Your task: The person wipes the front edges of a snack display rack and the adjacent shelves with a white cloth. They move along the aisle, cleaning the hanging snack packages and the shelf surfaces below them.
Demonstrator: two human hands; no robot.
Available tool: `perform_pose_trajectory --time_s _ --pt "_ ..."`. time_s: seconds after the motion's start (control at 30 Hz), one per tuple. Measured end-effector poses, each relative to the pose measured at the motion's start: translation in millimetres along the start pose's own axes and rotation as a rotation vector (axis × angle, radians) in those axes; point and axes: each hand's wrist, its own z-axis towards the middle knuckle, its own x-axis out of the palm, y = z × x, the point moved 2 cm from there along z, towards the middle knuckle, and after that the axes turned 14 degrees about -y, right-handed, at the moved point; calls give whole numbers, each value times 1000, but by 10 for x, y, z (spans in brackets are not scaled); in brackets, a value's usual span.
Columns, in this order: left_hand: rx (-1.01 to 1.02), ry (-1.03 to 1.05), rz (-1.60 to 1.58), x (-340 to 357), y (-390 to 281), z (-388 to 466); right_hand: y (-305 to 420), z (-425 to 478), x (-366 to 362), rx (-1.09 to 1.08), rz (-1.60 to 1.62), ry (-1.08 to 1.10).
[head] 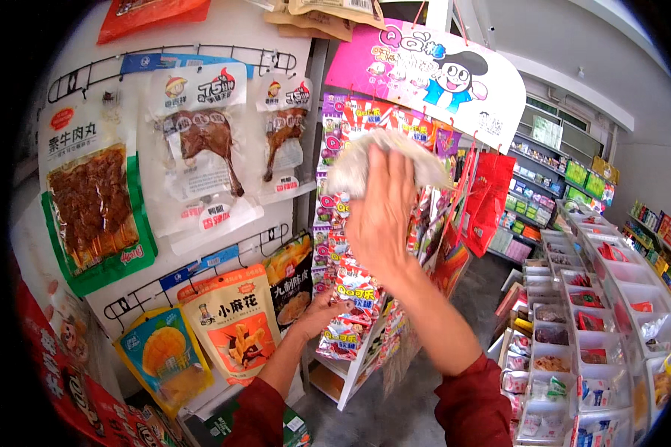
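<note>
Strips of red-and-white gummy candy packets hang below a pink and white cardboard header with a cartoon face. My left hand is on the lower part of one strip, its thumb across the front of a packet and its fingers partly hidden behind. Higher up, my right hand presses a pale, crumpled cloth with extended fingers against the upper packets; the cloth is slightly blurred. Purple-and-white candy packets hang at the left side of the strips, and a red bag hangs to the right.
Vacuum-packed meat snacks and snack pouches hang from wire racks on the left. A white stand is beneath the candy strips. Clear bins of packaged food extend along the right, with stocked shelves behind.
</note>
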Motion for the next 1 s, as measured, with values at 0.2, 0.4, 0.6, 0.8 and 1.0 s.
perform_pose_trajectory --time_s 0.2,0.4,0.6,0.8,1.0 --pt "-9 76 -82 143 -36 47 -804 339 358 -80 -587 66" --pt "-33 42 -52 187 -135 27 -928 138 411 -160 -567 5" --pt "-28 73 -53 235 15 141 -945 16 316 -66 -586 80" --pt "-29 86 -109 225 92 170 -915 -164 326 10 -587 84" --pt "-76 183 -200 280 194 209 -878 -307 246 -44 -579 24"
